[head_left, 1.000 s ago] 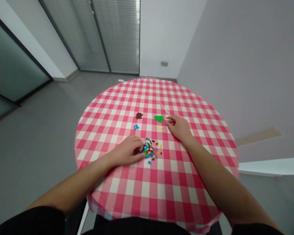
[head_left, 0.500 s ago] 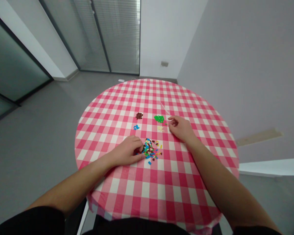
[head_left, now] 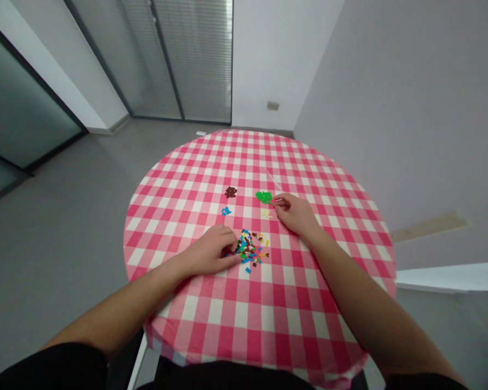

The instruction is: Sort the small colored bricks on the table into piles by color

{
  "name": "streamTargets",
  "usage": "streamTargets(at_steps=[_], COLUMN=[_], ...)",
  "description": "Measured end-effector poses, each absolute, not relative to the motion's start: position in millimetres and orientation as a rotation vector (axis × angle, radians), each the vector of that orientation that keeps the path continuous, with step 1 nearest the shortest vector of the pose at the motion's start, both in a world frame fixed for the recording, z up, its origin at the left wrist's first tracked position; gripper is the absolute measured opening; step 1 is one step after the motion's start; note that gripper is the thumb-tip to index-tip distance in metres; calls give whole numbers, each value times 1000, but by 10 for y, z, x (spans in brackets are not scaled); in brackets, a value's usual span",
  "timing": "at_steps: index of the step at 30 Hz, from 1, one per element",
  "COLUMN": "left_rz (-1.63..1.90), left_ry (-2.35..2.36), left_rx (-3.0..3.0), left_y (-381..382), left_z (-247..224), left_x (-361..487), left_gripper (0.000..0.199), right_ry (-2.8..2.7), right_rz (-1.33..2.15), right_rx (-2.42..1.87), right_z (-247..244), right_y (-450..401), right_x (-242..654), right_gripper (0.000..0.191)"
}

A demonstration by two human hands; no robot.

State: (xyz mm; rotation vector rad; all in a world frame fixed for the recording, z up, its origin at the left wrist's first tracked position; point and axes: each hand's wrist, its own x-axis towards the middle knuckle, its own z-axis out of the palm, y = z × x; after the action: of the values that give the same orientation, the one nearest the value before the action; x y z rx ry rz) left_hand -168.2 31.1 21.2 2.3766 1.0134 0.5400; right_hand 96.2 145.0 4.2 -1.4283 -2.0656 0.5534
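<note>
My left hand [head_left: 214,250] rests on the cloth at the left side of a mixed pile of small coloured plastic pieces [head_left: 250,249]. Its fingers curl loosely, with the thumb apart and touching the pile's edge. My right hand [head_left: 295,212] is at the right of a heap of green pieces [head_left: 263,196], fingers bent and slightly apart. Its fingertips meet a small green piece beside that heap; no firm grip on it shows. Just below lies a small group of cream pieces [head_left: 267,213]. Further left are a dark brown heap [head_left: 230,192] and a few blue pieces [head_left: 226,211].
Everything lies on a round table with a red and white checked cloth [head_left: 244,319]. A thin pale strip [head_left: 273,179] lies beyond my right hand. Behind the table stand a wall and a glass partition [head_left: 199,59].
My right hand has shifted a little left, bringing its fingertips to the loose green piece beside the green heap. My left hand has stayed where it was.
</note>
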Motion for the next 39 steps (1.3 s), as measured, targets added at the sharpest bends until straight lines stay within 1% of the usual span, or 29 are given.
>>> streamTargets(at_steps=[11,17,20,23,26,28,33,39], left_rz=[536,541,548,583,635,658,669,660], left_ry=[1012,1015,1030,1067,1112,1142,1141,1138], left_rx=[2386,2376,2351,2285,2208,2174,2158,2175], left_y=[307,308,305,303,306,311,325,322], left_z=[221,232,241,233,200,175,147,152], left_x=[-1684,-1680,-1679,-1682,-1692,-1702,-1720,-1713], left_gripper=[26,25,17,3,16,20,24,25], right_ry=[-2069,-2111,-2180,-2338,-2529,-2656,-2842,-2901], right_rz=[581,549,491,527,642,679,760,661], right_rx=[-1387,-1399,-1412,-1276,-1064,-904,-677,-612], right_z=[-4,81,163,247,318,352,368,318], right_y=[1461,1428,1379,1283,1144,1049,896,833], right_x=[941,930,920,878,785,709,558,464], right_gripper=[31,31,25,20,17,16,17,22])
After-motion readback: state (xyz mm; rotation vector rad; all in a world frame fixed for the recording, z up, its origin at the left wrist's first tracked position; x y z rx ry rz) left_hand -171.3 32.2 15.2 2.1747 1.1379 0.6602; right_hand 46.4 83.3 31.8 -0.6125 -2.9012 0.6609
